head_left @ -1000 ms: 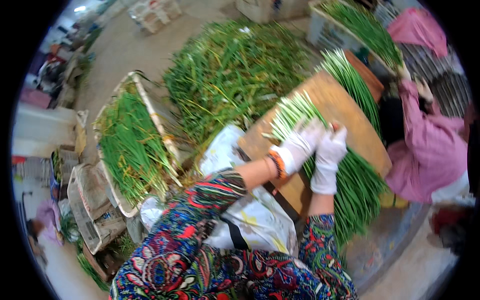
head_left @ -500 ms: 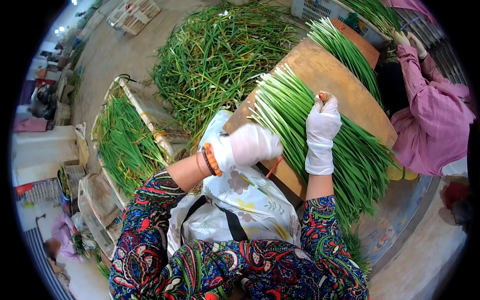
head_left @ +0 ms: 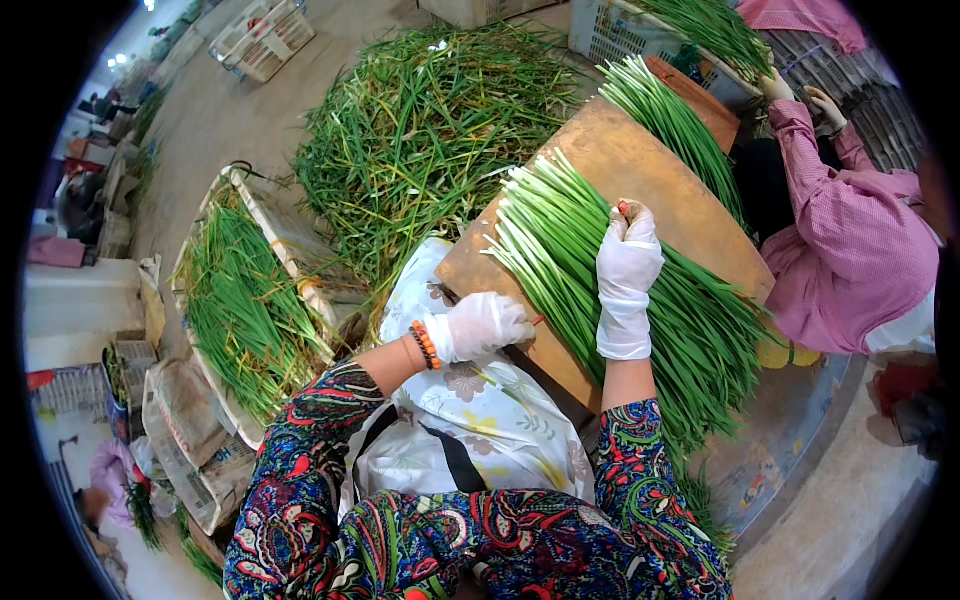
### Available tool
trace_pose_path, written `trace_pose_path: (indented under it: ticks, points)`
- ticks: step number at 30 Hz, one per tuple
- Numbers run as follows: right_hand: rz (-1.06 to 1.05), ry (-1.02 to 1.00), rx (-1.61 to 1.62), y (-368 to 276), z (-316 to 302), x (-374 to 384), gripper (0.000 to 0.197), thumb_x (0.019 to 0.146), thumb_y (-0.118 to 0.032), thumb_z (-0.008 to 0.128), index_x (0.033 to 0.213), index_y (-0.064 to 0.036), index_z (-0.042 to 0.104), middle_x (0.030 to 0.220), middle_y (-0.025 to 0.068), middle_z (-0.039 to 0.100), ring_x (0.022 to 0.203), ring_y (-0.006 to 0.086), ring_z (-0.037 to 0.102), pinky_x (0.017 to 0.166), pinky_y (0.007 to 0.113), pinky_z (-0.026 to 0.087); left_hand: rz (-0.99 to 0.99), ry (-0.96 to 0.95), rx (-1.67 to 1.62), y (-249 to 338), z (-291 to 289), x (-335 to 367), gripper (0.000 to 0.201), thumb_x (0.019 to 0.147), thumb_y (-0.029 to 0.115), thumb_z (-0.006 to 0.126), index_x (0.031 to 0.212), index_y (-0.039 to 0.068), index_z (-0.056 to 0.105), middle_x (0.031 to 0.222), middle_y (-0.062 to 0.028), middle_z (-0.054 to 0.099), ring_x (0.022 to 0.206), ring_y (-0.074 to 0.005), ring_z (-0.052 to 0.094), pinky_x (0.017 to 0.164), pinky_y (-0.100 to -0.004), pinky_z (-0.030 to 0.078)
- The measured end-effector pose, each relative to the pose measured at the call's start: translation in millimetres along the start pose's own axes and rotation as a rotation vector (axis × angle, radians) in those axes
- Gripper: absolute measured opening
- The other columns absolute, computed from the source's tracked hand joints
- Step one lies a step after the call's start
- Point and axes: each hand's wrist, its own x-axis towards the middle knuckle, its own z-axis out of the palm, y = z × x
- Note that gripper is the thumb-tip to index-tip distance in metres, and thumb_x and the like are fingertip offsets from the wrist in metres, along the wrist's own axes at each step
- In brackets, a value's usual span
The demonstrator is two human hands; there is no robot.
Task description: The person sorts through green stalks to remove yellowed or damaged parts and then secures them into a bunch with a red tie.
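Observation:
A thick bundle of green garlic chives, white ends toward the far left, lies slantwise across a worn wooden board. My left hand, in a white glove, is at the board's near left edge. Its fingers are pinched at a thin red strip whose tip pokes out beyond them. Over the middle of the bundle, my gloved right hand is closed with knuckles up. A small reddish bit shows at the top of its fingers; what it grips is otherwise hidden.
Beyond the board rises a big heap of loose leaves. To the left stands a white crate of leaves. Another bundle lies on the board's far right side, near a person in a pink checked top.
My left hand has come down from beside the white ends to the red strip at the board's edge. My right hand stays closed over the bundle. The view has shifted slightly.

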Motion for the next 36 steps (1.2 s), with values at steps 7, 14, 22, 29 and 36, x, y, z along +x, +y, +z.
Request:
trace_pose_path:
  ticks: [7, 14, 22, 29, 36]
  points:
    - [0.042, -0.083, 0.055, 2.0, -2.7, -0.3, 0.01, 0.081, -0.009, 0.057, 0.09, -0.0055, 0.059, 0.08, 0.0114, 0.062, 0.075, 0.0271, 0.061, 0.069, 0.034, 0.047, -0.12, 0.7, 0.011, 15.7, -47.0, 68.9, 0.012, 0.062, 0.007, 0.069, 0.071, 0.01, 0.062, 0.076, -0.0035, 0.052, 0.076, -0.0234, 0.052, 0.069, -0.0364, 0.043]
    - [0.103, -0.39, 0.206, 28.5, -22.3, 19.8, 0.015, 0.08, -0.006, 0.055, 0.094, -0.0063, 0.06, 0.088, 0.0126, 0.062, 0.082, 0.025, 0.06, 0.073, 0.033, 0.046, -0.397, 0.721, -0.102, -2.0, -30.4, 129.8, 0.012, 0.065, 0.013, 0.069, 0.07, 0.005, 0.063, 0.083, -0.0094, 0.055, 0.089, -0.0277, 0.049, 0.082, -0.0366, 0.038]
    - [0.076, -0.436, 0.11, 30.9, -28.2, 22.9, 0.017, 0.079, -0.005, 0.054, 0.095, -0.0049, 0.059, 0.089, 0.0125, 0.062, 0.083, 0.0242, 0.06, 0.075, 0.032, 0.046, -0.551, 0.609, -0.043, -6.8, -25.3, 138.5, 0.02, 0.064, 0.022, 0.07, 0.072, 0.004, 0.066, 0.09, -0.0131, 0.058, 0.092, -0.0313, 0.05, 0.085, -0.0376, 0.037]
    - [0.022, -0.471, 0.194, 27.8, -30.2, 18.9, 0.016, 0.078, -0.001, 0.055, 0.094, -0.0043, 0.059, 0.089, 0.0117, 0.062, 0.083, 0.024, 0.059, 0.076, 0.031, 0.045, -0.671, 0.449, -0.002, -1.6, -33.4, 142.2, 0.024, 0.065, 0.025, 0.068, 0.075, 0.003, 0.067, 0.098, -0.0136, 0.059, 0.098, -0.033, 0.048, 0.088, -0.0379, 0.037]
    - [-0.216, -0.451, 0.14, 37.7, -37.0, 23.9, 0.018, 0.077, 0.005, 0.051, 0.091, -0.0018, 0.059, 0.089, 0.0111, 0.062, 0.081, 0.02, 0.058, 0.075, 0.029, 0.046, -0.667, 0.493, -0.023, -4.4, -28.8, 150.2, 0.025, 0.064, 0.026, 0.068, 0.077, 0.005, 0.067, 0.093, -0.0127, 0.057, 0.097, -0.0329, 0.047, 0.086, -0.0377, 0.038]
